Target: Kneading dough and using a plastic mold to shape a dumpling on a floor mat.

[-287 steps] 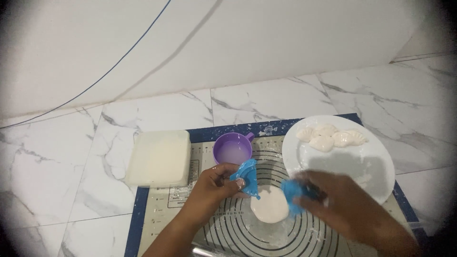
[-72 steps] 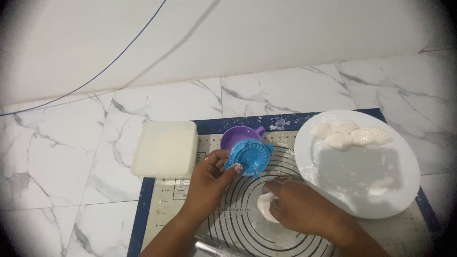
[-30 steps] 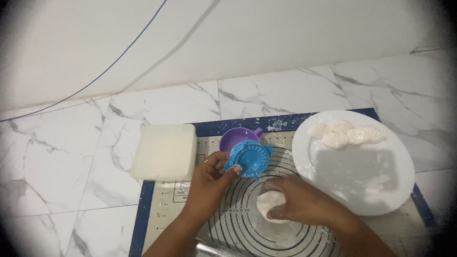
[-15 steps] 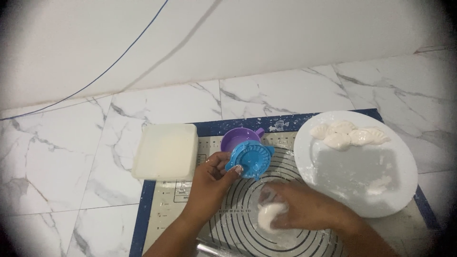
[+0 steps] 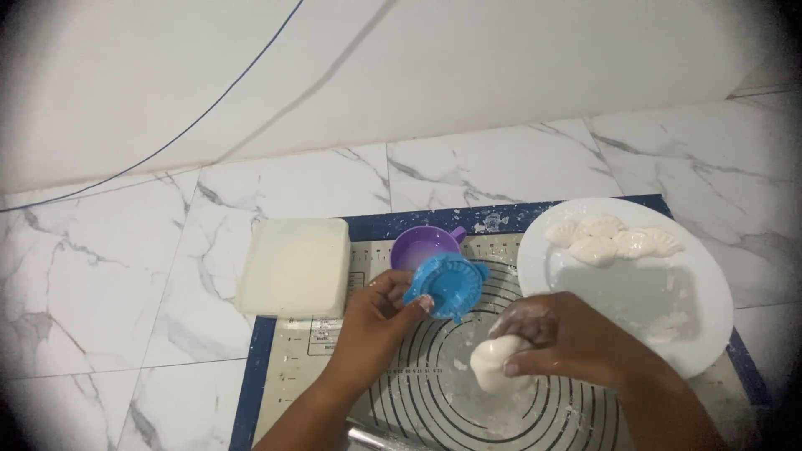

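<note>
My left hand (image 5: 373, 321) holds a blue round dumpling press (image 5: 448, 285) by its edge, just above a baking mat (image 5: 317, 342) printed with circles. My right hand (image 5: 576, 338) grips a white lump of dough (image 5: 494, 362) over the mat's rings, to the right of and below the press. A white plate (image 5: 635, 292) at the right carries several folded white dumplings (image 5: 614, 238) along its far rim. A small purple cup (image 5: 422, 246) stands right behind the press.
A closed white rectangular container (image 5: 294, 266) sits at the mat's far left corner. A metal object (image 5: 368, 438) pokes in at the bottom edge. The mat lies on a white marble-patterned floor (image 5: 125, 292) by a pale wall.
My right hand has picked the dough up off the mat and closed around it, shifting slightly. My left hand keeps the folded press in nearly the same place.
</note>
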